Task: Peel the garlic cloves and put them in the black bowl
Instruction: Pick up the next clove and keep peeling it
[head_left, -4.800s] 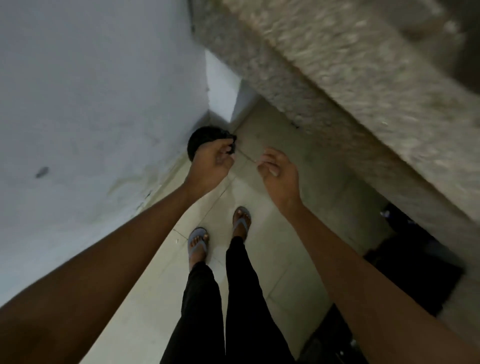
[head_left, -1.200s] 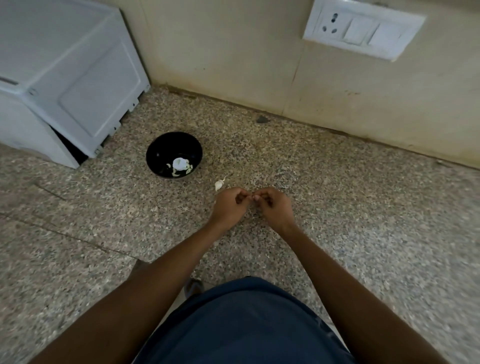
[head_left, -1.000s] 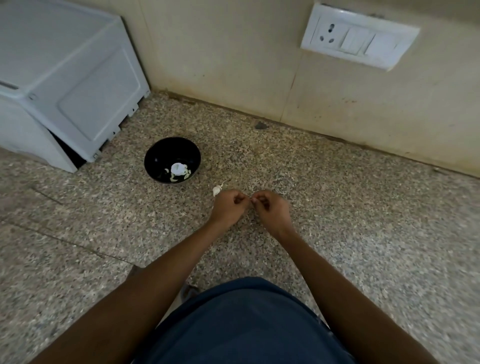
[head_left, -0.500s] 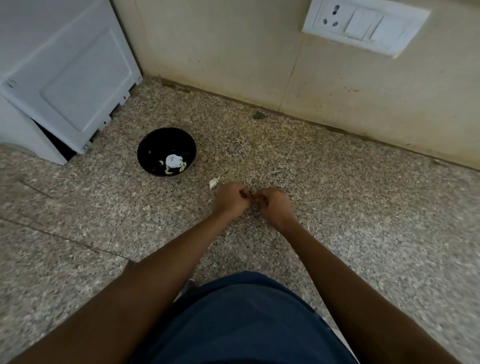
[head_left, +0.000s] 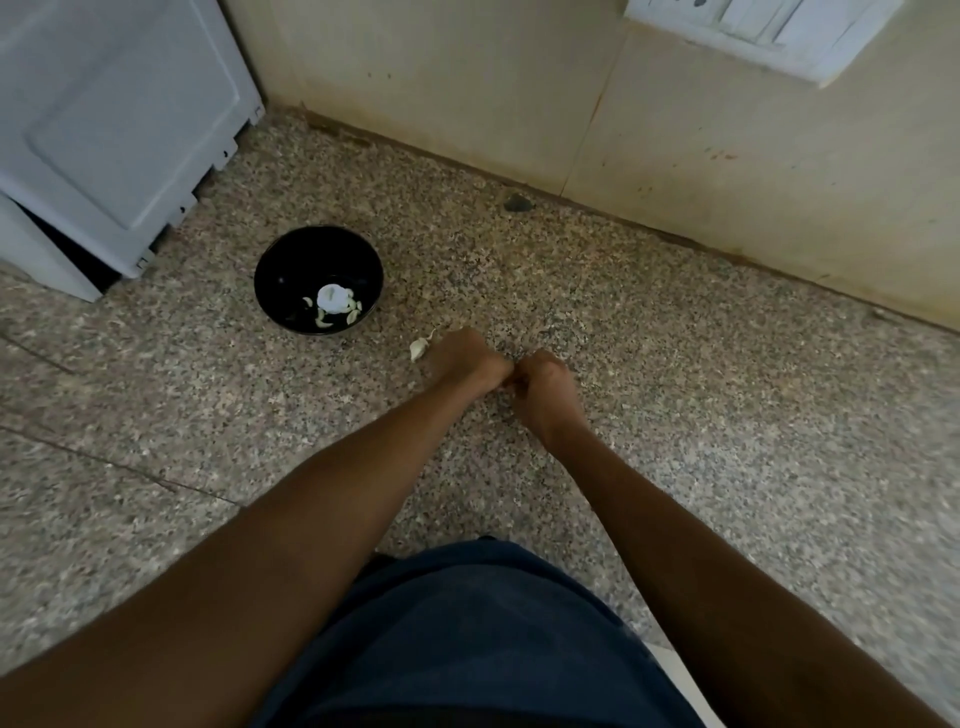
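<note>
The black bowl (head_left: 304, 252) stands on the speckled stone counter, left of and a little beyond my hands. It holds a white garlic piece (head_left: 332, 297) and several peeled cloves. A loose unpeeled clove (head_left: 418, 348) lies on the counter just left of my left hand (head_left: 465, 361). My right hand (head_left: 545, 387) meets the left one at mid-counter. The curled fingertips of both pinch together on a small garlic clove, which the fingers almost wholly hide.
A white appliance (head_left: 109, 119) fills the back left corner, close to the bowl. A beige wall runs along the back with a white switch plate (head_left: 753, 31) at the top right. A small dark pebble-like spot (head_left: 517, 203) sits by the wall's foot.
Seconds ago I stood over the floor with the bowl in my left hand. Over the last second my hands have stayed pinched together; the view has shifted slightly.
</note>
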